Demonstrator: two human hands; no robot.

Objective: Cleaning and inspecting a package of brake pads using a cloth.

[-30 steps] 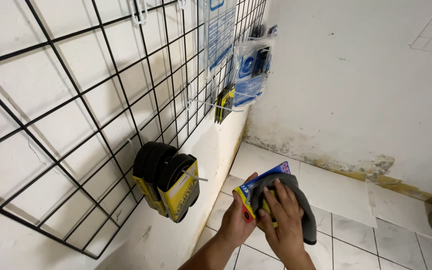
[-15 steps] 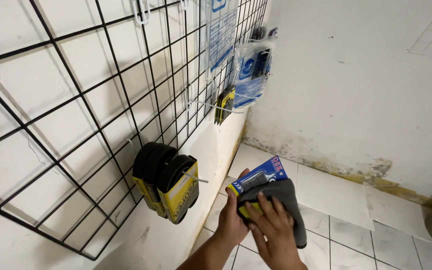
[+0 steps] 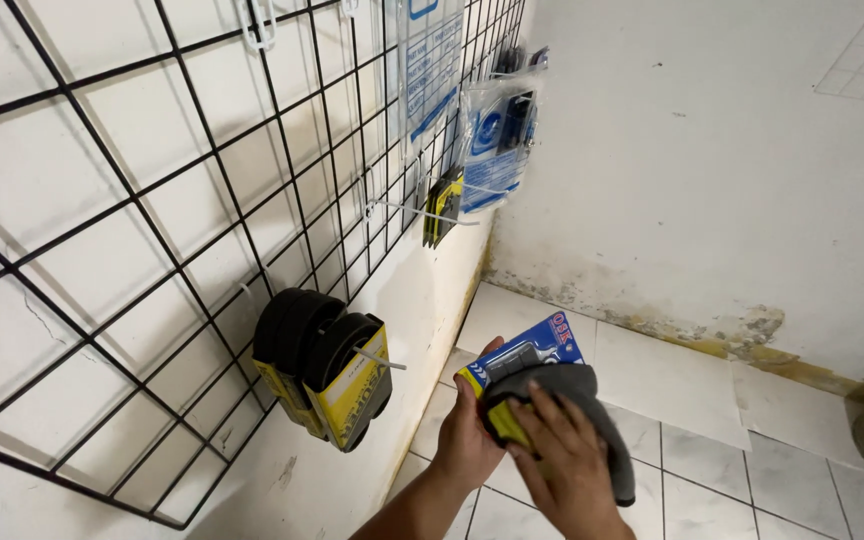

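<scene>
the left hand [image 3: 467, 435] grips a blue and yellow package [image 3: 524, 365] by its lower edge, just right of the wire grid [image 3: 202, 180]. the right hand [image 3: 564, 465] presses a grey cloth [image 3: 592, 410] flat against it, fingers spread. 2 packs of black rolls [image 3: 322, 375] hang low on the grid.

A blue-and-yellow packet [image 3: 530, 358] under a grey cloth [image 3: 572, 400], black wire grid [image 3: 202, 200], white wall [image 3: 692, 150].

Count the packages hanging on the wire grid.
About 5: two tyre packs low on the left, a yellow-black pack mid-grid, two clear bags above. More may hide behind.
</scene>
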